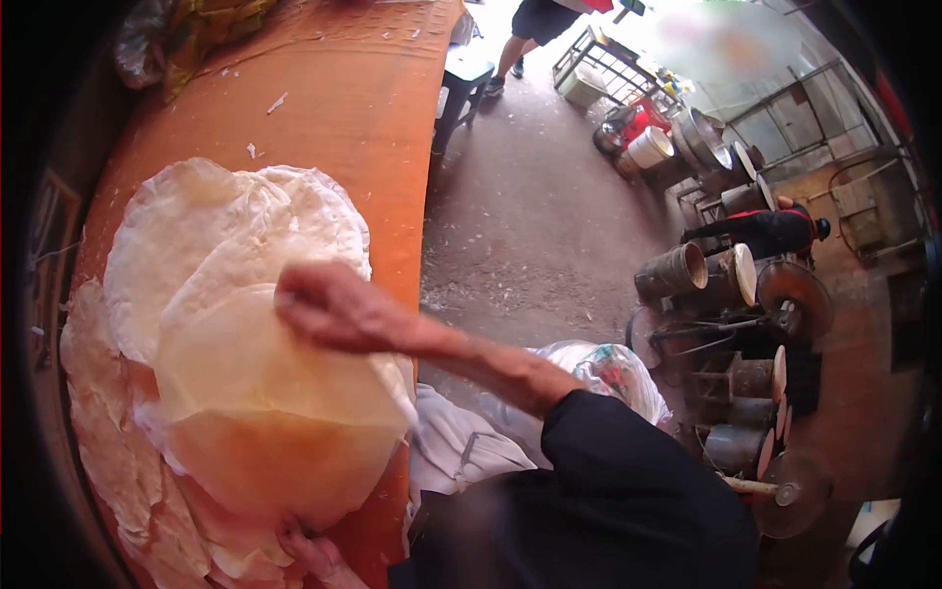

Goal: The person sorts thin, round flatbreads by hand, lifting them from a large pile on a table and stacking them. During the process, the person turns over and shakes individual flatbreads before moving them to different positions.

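A thin, translucent round dough sheet (275,461) spreads over the near end of the pile, its lower part letting the orange cloth show through. My right hand (334,306), blurred by motion, is curled closed at the sheet's upper edge; its fingertips are hidden. At the bottom of the view, my left hand (312,552) pinches the sheet's near edge. Beyond lie overlapping pale dough sheets (177,236), stacked flat. More crumpled sheets (118,442) run down the left side.
An orange cloth (363,98) covers the table, with small scraps on it. A plastic-wrapped bundle (147,44) lies at the far left. Grey fabric (466,442) hangs by the right edge. Buckets (672,273) and wheeled equipment line the floor's right side. Two people are farther off.
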Demonstrator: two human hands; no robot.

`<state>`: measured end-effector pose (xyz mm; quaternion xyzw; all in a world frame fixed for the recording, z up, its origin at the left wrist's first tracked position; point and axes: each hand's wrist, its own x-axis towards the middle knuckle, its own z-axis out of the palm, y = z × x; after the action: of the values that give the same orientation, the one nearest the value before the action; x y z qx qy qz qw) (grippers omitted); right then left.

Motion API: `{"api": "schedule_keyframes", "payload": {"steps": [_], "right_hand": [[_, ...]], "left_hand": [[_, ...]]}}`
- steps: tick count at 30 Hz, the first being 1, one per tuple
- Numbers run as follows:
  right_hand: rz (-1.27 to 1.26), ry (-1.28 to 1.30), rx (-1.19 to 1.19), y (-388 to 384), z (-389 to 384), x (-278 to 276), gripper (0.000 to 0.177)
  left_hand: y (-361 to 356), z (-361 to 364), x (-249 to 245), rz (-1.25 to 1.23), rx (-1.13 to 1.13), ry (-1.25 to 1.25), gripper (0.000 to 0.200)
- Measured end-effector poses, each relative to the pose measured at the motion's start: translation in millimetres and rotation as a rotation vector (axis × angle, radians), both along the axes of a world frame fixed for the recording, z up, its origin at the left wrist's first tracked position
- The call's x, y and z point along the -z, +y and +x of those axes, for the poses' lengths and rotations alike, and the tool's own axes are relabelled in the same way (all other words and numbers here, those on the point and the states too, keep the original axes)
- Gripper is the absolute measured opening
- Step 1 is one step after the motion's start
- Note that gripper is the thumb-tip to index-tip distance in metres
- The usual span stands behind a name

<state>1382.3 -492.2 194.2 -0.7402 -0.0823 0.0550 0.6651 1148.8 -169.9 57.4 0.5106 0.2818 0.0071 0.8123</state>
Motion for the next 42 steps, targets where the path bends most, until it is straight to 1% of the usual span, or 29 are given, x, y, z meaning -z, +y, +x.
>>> {"api": "schedule_keyframes", "payload": {"steps": [1,3,4,6,7,8,10,11,14,15,16,17,19,20,21,23,25,28,29,30,31,32,33,35,37,39,40,41,42], "right_hand": [[-0.122,-0.081,0.052,-19,18,-7,0.010],[-0.083,-0.156,0.057,-55,57,-28,0.011],[-0.178,-0.347,-0.065,-84,82,-31,0.016],[-0.238,-0.368,-0.132,-107,130,-80,0.013],[-0.764,-0.754,0.265,-110,148,-110,0.016],[-0.231,-0.296,0.209,-96,151,-148,0.009],[-0.551,-0.435,0.230,-63,140,-209,0.005],[-0.713,-0.512,0.250,-51,138,-218,0.004],[-1.032,-1.281,0.195,-26,174,-200,0.006],[-1.404,-1.552,0.106,-8,166,-187,0.006],[-1.085,-1.264,0.122,2,142,-165,0.005],[-1.067,-1.187,0.069,11,124,-142,0.008],[-1.172,-0.845,-0.107,26,93,-66,0.010],[-1.475,-0.778,-0.256,41,70,-40,0.008],[-1.327,-0.634,-0.428,38,62,8,0.006],[-1.133,-0.423,-0.559,32,49,68,0.012],[-1.016,-0.489,-0.546,35,42,49,0.023],[-0.772,-0.547,-0.425,57,24,-3,0.036],[-0.774,-0.290,-0.539,69,3,-2,0.050],[-0.637,-0.030,-0.724,79,-16,-13,0.064],[-0.431,0.299,-0.852,91,-32,-4,0.079],[-0.351,0.379,-0.893,98,-45,9,0.082],[-0.284,0.336,-0.847,107,-49,5,0.073],[-0.382,0.221,-0.704,114,-44,10,0.055],[-0.329,0.531,-0.628,114,-14,6,0.039],[-0.208,0.462,-0.595,99,38,-14,0.028],[-0.442,0.240,-0.590,96,73,-37,0.023],[-0.486,0.001,-0.573,74,114,-49,0.028],[-0.535,-0.210,-0.542,66,140,-77,0.025]], "left_hand": [[0,-4,2,0.014,-0.010,0.027,0.032],[11,-16,18,0.051,-0.008,0.045,0.035],[23,-23,46,0.072,0.000,0.041,0.037],[25,-28,47,0.109,-0.026,0.034,0.038],[12,-19,40,0.126,-0.065,0.033,0.037],[7,-16,34,0.098,-0.108,0.037,0.030],[-5,-10,21,0.086,-0.175,0.007,0.022],[-10,-8,15,0.103,-0.196,-0.026,0.021],[-16,-13,-1,0.073,-0.213,-0.023,0.031],[-16,-14,-5,0.052,-0.205,-0.035,0.036],[-15,-18,-6,0.058,-0.197,-0.033,0.036],[-14,-20,-8,0.060,-0.189,-0.032,0.036],[-15,-27,-15,0.059,-0.173,-0.019,0.036],[-20,-24,-20,0.042,-0.180,-0.032,0.034],[-27,-16,-26,0.028,-0.188,-0.047,0.032],[-32,-11,-32,0.043,-0.180,-0.068,0.032],[-32,-8,-34,0.097,-0.138,-0.079,0.036],[-36,-4,-50,0.151,-0.041,-0.080,0.026],[-44,7,-63,0.152,-0.008,-0.076,0.024],[-55,25,-76,0.225,0.028,-0.098,0.019],[-58,39,-83,0.418,0.169,-0.126,0.013],[-62,57,-107,0.546,0.375,-0.038,0.015],[-75,72,-110,0.805,0.322,-0.336,0.017],[-81,79,-103,0.897,0.342,-0.415,0.022],[-84,82,-115,0.737,0.216,-0.445,0.024],[-78,77,-120,0.653,0.133,-0.415,0.026],[-70,71,-119,0.649,0.107,-0.375,0.027],[-64,65,-119,0.644,0.082,-0.339,0.028],[-59,60,-120,0.483,0.057,-0.199,0.027]]}}
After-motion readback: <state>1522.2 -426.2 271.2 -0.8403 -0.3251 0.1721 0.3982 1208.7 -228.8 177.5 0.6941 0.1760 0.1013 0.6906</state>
